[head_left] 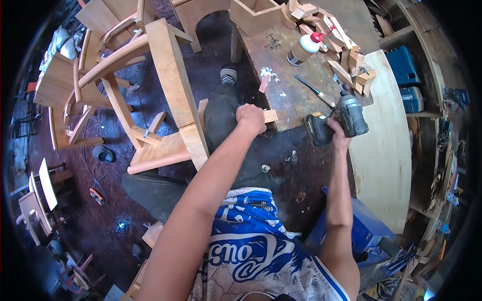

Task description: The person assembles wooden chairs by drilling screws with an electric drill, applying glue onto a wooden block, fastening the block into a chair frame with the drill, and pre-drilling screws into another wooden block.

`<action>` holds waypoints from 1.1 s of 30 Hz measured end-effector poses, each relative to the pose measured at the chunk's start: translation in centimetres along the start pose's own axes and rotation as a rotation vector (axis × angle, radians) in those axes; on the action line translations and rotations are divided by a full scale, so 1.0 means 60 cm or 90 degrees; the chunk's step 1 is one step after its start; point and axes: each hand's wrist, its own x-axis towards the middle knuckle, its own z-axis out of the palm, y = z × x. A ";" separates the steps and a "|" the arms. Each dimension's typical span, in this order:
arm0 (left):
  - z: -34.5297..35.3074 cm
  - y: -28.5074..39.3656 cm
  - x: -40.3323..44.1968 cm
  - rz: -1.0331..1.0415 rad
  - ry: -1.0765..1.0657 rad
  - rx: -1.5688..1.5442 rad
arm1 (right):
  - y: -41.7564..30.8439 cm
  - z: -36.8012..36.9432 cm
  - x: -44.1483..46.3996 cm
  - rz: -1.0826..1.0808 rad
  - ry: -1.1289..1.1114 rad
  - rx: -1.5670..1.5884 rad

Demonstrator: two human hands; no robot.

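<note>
My left hand [250, 119] is closed around a small wooden block [270, 116], whose end sticks out to the right at the workbench's edge. In my right hand [340, 134] is a cordless drill [351, 114], held by its handle, with the bit towards the wood pieces and the battery on the left. Beside the drill, a screwdriver [315, 91] lies on the workbench [296, 80]. A wooden chair frame [173, 75] leans on its side at my left, close to my leg.
A glue bottle [303, 49] with a red cap stands near piled wood offcuts [354, 65]. A pale curved board [384, 150] lies at the right. Blue tool cases [403, 66] sit on a shelf. More chair frames [68, 95] are at the left.
</note>
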 end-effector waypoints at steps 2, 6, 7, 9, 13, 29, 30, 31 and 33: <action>0.004 0.000 0.005 -0.010 0.002 0.008 | -0.027 -0.040 -0.008 0.044 -0.096 -0.059; 0.003 0.003 0.012 -0.012 -0.031 0.065 | -0.091 -0.075 -0.009 0.130 -0.247 -0.167; 0.004 0.003 0.013 -0.011 -0.034 0.068 | -0.110 -0.068 -0.010 0.121 -0.294 -0.235; 0.007 0.004 0.012 -0.024 -0.023 0.047 | -0.128 -0.053 -0.016 0.176 -0.330 -0.335; 0.008 0.003 0.006 -0.004 0.013 0.023 | -0.114 -0.039 -0.017 0.179 -0.361 -0.359; 0.000 0.003 -0.003 -0.016 -0.013 -0.009 | -0.098 -0.011 0.003 0.234 -0.426 -0.429; -0.001 0.003 -0.003 -0.016 -0.023 -0.008 | -0.097 -0.011 0.001 0.223 -0.415 -0.410; -0.002 0.003 -0.003 -0.017 -0.024 -0.008 | -0.096 -0.010 0.000 0.213 -0.403 -0.390; -0.003 0.004 -0.002 -0.019 -0.032 -0.006 | -0.103 -0.006 0.001 0.215 -0.407 -0.399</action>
